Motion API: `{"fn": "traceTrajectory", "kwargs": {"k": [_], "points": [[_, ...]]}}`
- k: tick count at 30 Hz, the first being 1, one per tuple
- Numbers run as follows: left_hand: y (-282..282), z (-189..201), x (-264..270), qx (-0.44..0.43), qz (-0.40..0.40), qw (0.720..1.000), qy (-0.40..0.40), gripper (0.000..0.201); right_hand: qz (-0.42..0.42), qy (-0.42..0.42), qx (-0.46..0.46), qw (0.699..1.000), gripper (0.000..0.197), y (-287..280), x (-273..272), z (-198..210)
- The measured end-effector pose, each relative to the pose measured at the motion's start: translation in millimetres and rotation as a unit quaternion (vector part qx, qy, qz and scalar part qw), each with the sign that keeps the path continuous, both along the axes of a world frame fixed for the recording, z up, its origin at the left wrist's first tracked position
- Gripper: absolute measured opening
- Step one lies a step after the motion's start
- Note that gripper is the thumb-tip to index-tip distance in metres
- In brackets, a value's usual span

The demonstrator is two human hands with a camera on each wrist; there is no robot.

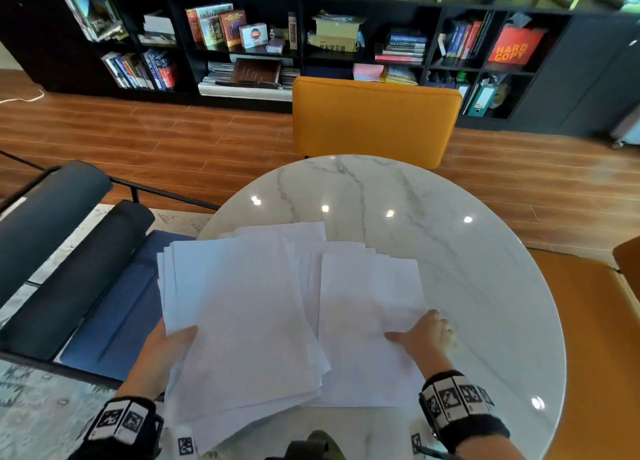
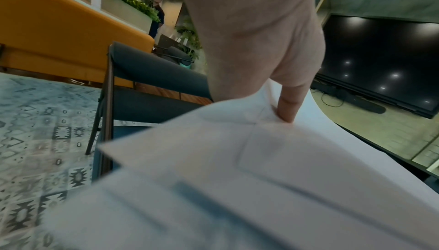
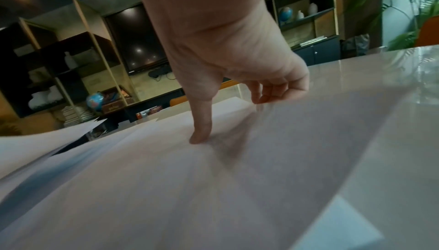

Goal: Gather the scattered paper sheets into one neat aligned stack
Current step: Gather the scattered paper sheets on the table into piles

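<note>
White paper sheets lie in two overlapping groups on the round marble table (image 1: pixel 460 224). The left bundle (image 1: pixel 242 321) is fanned, tilted and hangs over the table's left edge. My left hand (image 1: pixel 169 345) grips its near-left corner, thumb on top; the left wrist view shows that thumb (image 2: pixel 287 107) pressing on the bent sheets (image 2: pixel 249 160). The right pile (image 1: pixel 367 321) lies flat, partly under the bundle. My right hand (image 1: pixel 426 335) holds its right edge, thumb (image 3: pixel 202 132) on the paper (image 3: pixel 237 188), fingers (image 3: pixel 268 94) curled at the edge.
An orange chair (image 1: pixel 374 120) stands at the table's far side, another orange seat (image 1: pixel 595 321) at the right. A dark blue armchair (image 1: pixel 69 269) sits close on the left, over a patterned rug (image 1: pixel 31 400). A black bookshelf (image 1: pixel 311 36) lines the back wall.
</note>
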State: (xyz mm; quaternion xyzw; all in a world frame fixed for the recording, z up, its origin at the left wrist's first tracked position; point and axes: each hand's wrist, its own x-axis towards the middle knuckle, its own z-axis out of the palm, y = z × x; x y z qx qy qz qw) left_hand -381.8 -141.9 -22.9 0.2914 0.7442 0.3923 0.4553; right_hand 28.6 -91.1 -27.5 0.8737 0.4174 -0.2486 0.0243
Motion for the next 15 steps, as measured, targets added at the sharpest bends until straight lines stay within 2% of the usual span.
{"fn": "traceTrajectory", "kwargs": {"k": [4, 10, 15], "points": [[-3, -4, -15, 0.011, 0.004, 1.0, -0.006, 0.043, -0.028, 0.019, -0.009, 0.999, 0.104, 5, -5, -1], [-4, -6, -25, -0.003, -0.028, 0.999, 0.015, 0.044, -0.055, 0.07, 0.039, 0.995, 0.089, 4, -19, -1], [-9, -4, -17, 0.003, -0.032, 0.999, 0.023, 0.044, -0.079, 0.128, 0.062, 0.987, 0.084, 2, -13, 2]]}}
